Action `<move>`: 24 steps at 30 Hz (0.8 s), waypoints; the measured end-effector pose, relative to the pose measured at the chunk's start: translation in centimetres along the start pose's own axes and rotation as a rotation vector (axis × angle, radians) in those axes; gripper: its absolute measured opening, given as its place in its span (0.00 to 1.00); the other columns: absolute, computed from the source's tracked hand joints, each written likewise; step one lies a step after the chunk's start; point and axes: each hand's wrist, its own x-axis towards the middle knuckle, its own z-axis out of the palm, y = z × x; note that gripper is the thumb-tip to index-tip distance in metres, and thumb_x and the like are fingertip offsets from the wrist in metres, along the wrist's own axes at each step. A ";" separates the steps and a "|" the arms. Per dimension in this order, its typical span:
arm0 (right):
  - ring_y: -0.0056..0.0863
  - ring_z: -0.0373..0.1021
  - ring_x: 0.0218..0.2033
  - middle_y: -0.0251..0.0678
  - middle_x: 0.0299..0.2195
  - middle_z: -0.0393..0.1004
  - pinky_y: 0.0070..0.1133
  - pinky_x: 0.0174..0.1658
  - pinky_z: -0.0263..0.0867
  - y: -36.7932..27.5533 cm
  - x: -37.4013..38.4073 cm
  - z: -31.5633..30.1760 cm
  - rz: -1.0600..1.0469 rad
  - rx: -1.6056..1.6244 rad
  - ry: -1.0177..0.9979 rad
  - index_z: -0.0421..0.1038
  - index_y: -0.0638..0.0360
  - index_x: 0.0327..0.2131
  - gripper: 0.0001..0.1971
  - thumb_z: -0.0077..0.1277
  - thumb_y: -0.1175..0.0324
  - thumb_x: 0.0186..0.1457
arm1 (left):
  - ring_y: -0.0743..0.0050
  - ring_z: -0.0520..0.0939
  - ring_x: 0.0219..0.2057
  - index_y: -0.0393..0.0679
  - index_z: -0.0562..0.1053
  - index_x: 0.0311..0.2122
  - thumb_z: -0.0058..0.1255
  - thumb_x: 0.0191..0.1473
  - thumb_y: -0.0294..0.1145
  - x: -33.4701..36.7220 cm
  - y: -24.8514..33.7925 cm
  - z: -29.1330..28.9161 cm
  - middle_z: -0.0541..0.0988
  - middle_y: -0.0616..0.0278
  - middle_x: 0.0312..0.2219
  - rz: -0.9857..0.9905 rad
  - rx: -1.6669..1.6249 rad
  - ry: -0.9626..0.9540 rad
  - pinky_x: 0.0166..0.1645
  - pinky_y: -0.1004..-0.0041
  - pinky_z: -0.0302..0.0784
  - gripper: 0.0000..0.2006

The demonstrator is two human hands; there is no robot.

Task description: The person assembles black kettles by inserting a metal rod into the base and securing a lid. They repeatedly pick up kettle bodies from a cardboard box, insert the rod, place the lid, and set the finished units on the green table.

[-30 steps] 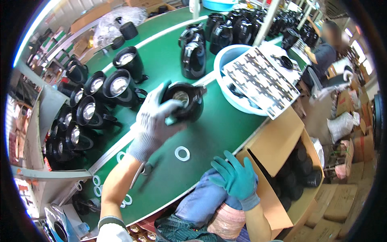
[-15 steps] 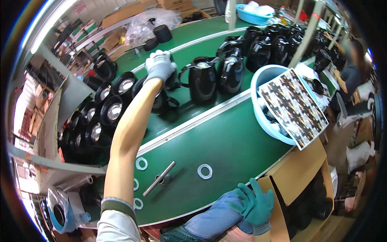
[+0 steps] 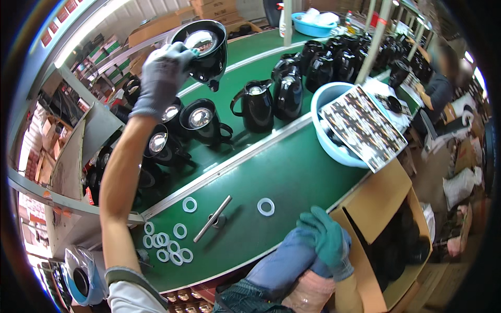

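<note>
My left hand (image 3: 164, 73), in a grey-white glove, grips a shiny black jug (image 3: 214, 62) by its rim. The jug is tilted, its silvery inside facing me, and it hangs above the far part of the green table (image 3: 245, 182). Below it, several more black jugs lie with their round mouths toward me, one (image 3: 201, 119) with its handle to the right. Just right of them stands an upright black jug (image 3: 257, 107). My right hand (image 3: 329, 237), in a green glove, rests on my blue-clad leg (image 3: 279, 266), fingers laid out and holding nothing.
White rings (image 3: 172, 246) lie on the near table beside a metal bar tool (image 3: 212, 219). A light-blue basin (image 3: 318, 112) carries a patterned sheet (image 3: 362, 128). An open carton (image 3: 376, 208) with dark parts stands at right. A co-worker (image 3: 443, 78) sits far right.
My left hand has risen up and to the left, lifting a black jug off the table. My right hand stays on my leg, its fingers now less spread. The view has shifted slightly.
</note>
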 end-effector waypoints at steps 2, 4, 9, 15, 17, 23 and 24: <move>0.44 0.63 0.65 0.49 0.66 0.63 0.35 0.66 0.59 -2.6 0.4 2.1 -0.241 -0.332 -0.105 0.50 0.71 0.70 0.39 0.41 0.46 0.69 | 0.57 0.82 0.42 0.49 0.80 0.41 0.64 0.50 0.35 -1.0 1.4 -7.7 0.80 0.62 0.41 0.048 -0.150 -0.118 0.48 0.61 0.79 0.12; 0.42 0.63 0.65 0.50 0.67 0.61 0.36 0.66 0.58 -5.1 1.1 4.0 -0.545 -0.743 -0.005 0.54 0.71 0.68 0.40 0.59 0.60 0.60 | 0.53 0.82 0.43 0.47 0.79 0.40 0.64 0.48 0.34 -2.8 2.9 -11.7 0.79 0.59 0.40 0.172 -0.207 -0.171 0.48 0.59 0.78 0.12; 0.56 0.65 0.61 0.50 0.62 0.65 0.44 0.64 0.62 -11.9 -1.4 9.6 -1.109 -1.505 -0.165 0.67 0.55 0.59 0.37 0.71 0.65 0.44 | 0.50 0.80 0.41 0.45 0.80 0.39 0.67 0.36 0.33 -6.9 10.0 -20.0 0.78 0.58 0.38 0.468 -0.729 -0.404 0.47 0.59 0.78 0.19; 0.54 0.62 0.64 0.51 0.63 0.64 0.43 0.65 0.61 -6.5 -10.1 5.7 -0.805 -1.264 -0.355 0.69 0.56 0.49 0.28 0.70 0.62 0.45 | 0.51 0.81 0.47 0.48 0.82 0.41 0.66 0.45 0.42 -11.8 18.7 -22.4 0.79 0.58 0.41 0.696 -1.036 -0.486 0.50 0.57 0.79 0.17; 0.55 0.62 0.63 0.51 0.64 0.63 0.41 0.64 0.62 -3.5 -12.7 4.4 -0.803 -1.201 -0.314 0.70 0.59 0.45 0.26 0.69 0.60 0.45 | 0.51 0.81 0.49 0.48 0.82 0.42 0.66 0.44 0.41 -12.9 21.1 -22.4 0.79 0.57 0.43 0.753 -1.062 -0.538 0.53 0.57 0.79 0.18; 0.44 0.71 0.60 0.50 0.59 0.73 0.34 0.62 0.66 -1.6 -23.5 2.8 -0.691 -0.749 0.358 0.74 0.64 0.41 0.24 0.73 0.69 0.40 | 0.46 0.79 0.56 0.38 0.74 0.58 0.72 0.39 0.34 -20.3 23.9 -19.2 0.78 0.45 0.54 0.112 -1.096 -0.407 0.59 0.54 0.74 0.37; 0.44 0.71 0.60 0.50 0.59 0.72 0.34 0.62 0.66 -1.7 -24.5 3.2 -0.637 -0.672 0.392 0.74 0.65 0.41 0.24 0.74 0.70 0.40 | 0.49 0.79 0.56 0.39 0.71 0.62 0.70 0.42 0.32 -22.8 24.8 -18.8 0.76 0.47 0.56 0.092 -1.128 -0.451 0.61 0.55 0.73 0.38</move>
